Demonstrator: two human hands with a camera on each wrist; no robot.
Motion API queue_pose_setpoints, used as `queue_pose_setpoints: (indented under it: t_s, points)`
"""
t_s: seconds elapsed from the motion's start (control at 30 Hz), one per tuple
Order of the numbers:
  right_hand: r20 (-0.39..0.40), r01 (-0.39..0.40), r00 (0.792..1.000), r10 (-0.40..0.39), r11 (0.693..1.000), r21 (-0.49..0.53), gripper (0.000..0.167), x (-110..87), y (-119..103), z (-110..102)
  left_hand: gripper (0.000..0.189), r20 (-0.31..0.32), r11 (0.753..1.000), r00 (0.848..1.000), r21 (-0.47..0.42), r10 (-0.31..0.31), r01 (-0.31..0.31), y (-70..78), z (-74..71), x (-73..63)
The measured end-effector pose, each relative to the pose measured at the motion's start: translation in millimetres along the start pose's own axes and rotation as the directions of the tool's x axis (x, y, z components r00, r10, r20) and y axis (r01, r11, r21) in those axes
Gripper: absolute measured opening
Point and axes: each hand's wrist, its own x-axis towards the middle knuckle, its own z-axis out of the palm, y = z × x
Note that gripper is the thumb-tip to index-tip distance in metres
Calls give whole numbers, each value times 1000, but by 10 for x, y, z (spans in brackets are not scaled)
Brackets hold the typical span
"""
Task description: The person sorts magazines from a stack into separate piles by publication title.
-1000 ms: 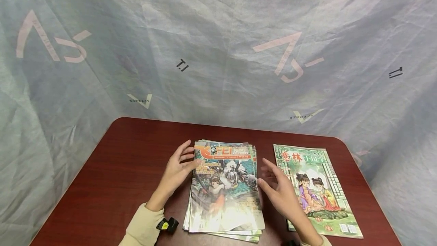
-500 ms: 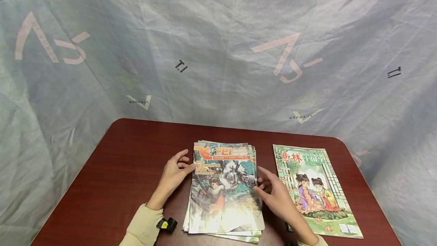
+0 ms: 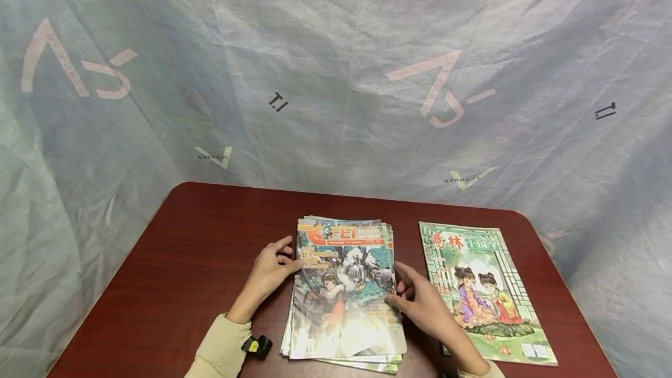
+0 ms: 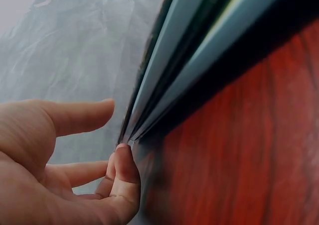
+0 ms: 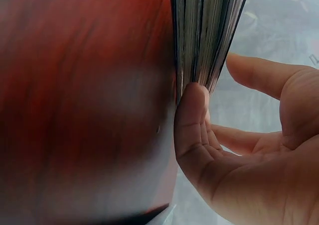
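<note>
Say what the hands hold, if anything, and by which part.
The left hand and right hand touch the magazine stack at its opposite long side edges; whether either actually grips it cannot be told.

Top magazine (image 3: 343,296) reads "FEI", green magazine (image 3: 493,290) "意林", cloth (image 3: 336,51) "T.I" and mirrored "PLANNER"

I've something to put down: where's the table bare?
Widest: the table left of the left hand, out to the edge. Narrower: the strip between magazine stack and single magazine, beyond the right hand. Crowded: the stack's sides, a hand at each.
</note>
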Motion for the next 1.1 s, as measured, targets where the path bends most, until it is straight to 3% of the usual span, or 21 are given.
queue_pose_setpoints:
  t_s: [0.3,0.67,0.9,1.1]
  points:
    - [51,35,998,-35,999,3,80,-9,22,4,68,9,1000,1000,28,9,-10,-28,47,20]
    - [1,46,999,-46,995,-88,78,-15,7,43,67,-3,996,996,41,84,-84,49,86,-30]
    - [-21,22,1000,-23,999,-49,77,-29,5,63,71,48,984,987,87,154,-158,116,84,-63]
    - [-39,19,999,-18,1000,6,72,-34,-17,64,84,148,978,979,132,144,-163,174,55,-99]
